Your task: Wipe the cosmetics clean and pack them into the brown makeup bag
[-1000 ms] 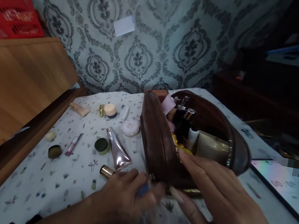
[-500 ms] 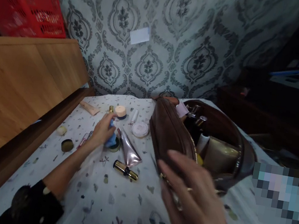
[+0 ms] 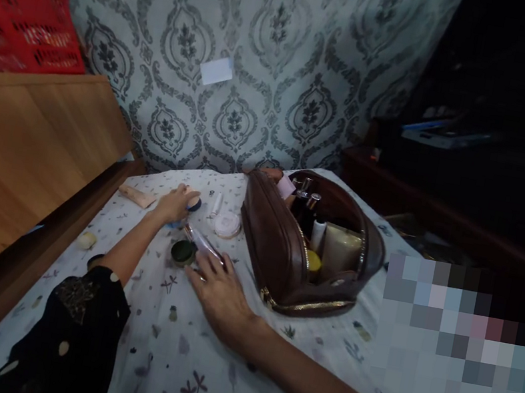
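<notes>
My left hand reaches to the far part of the cloth, its fingers curled onto a small jar with a peach lid and dark base. Something blue shows under that hand. My right hand lies over a shiny pink squeeze tube, its fingers bent around the tube's near end. A glint of gold shows by the right thumb; the rest there is hidden. An open dark green jar stands left of those fingers. Beyond the tube are a round pale compact and a small white tube.
An open brown cosmetic bag, filled with bottles and a gold pouch, stands right of centre. A peach tube and a small cream-coloured item lie left. A wooden panel borders the left; a red basket sits above.
My right hand has moved left from the bag onto the pink tube. My left hand has shifted farther away, to the peach-lidded jar. The black-and-gold lipstick is now out of sight. The view has turned right.
</notes>
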Demonstrator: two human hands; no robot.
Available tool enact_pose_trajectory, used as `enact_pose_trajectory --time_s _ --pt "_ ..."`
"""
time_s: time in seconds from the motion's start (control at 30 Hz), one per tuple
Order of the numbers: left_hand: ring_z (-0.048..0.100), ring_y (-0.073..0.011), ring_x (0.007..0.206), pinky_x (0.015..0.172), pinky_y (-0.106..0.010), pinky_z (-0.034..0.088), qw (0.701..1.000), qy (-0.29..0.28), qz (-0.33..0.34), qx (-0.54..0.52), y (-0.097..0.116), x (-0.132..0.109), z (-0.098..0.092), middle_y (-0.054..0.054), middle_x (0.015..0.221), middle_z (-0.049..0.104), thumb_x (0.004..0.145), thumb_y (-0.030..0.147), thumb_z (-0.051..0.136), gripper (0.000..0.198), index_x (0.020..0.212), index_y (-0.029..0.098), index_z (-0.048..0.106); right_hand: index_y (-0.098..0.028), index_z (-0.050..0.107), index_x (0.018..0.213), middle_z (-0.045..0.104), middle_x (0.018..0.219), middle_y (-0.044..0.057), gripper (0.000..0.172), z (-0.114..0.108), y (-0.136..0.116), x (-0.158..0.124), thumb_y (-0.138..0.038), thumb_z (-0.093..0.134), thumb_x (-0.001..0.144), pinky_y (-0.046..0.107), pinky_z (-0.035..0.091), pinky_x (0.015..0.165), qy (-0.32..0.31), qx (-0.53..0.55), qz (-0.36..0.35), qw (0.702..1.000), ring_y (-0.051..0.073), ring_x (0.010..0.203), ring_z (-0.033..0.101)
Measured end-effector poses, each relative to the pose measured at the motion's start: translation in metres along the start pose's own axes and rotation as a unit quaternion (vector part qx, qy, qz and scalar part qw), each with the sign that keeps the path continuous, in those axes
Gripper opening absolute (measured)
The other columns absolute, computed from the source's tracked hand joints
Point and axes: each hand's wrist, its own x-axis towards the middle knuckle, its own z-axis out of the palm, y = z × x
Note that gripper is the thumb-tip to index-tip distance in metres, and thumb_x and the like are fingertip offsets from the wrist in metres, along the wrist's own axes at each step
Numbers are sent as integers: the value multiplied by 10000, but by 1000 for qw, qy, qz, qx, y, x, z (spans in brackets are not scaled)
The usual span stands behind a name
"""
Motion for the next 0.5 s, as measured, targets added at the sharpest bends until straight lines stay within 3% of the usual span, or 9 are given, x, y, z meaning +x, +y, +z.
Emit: enact_pose_trajectory --time_s 0.13,0.3,0.4,0.5 --pt "620 -326 1116 907 -446 530 999 31 -28 28 3 -18 -3 -148 1286 496 858 204 538 563 1416 227 469 -147 564 1359 502 1480 197 418 0 0 0 -68 456 963 570 381 1126 32 -30 36 998 345 1389 440" --pt "505 -378 1255 967 -470 495 993 85 -61 49 1 -28 -1 -207 1307 477 890 202 457 370 1222 123 600 -136 641 1203 567 1392 199 291 2 4 -2 -91 496 956 543 386 1120 52 -19 5 998 327 1345 474" --pt "449 -349 1334 1022 -427 465 995 76 -56 43 -9 -21 -2 -182 1431 453 871 186 476 427 1285 140 570 -143 643 1183 566 1382 199 276 6 6 -3 -98 495 955 531 371 1127 63 -5 2 998 308 1345 463" --pt "585 -283 1204 987 -370 484 998 28 -49 24 -23 -10 -2 -137 1312 617 872 192 478 476 1343 162 543 -140 640 1182 577 1358 193 274 7 7 -3 -110 491 954 524 356 1138 67 17 1 998 293 1336 465"
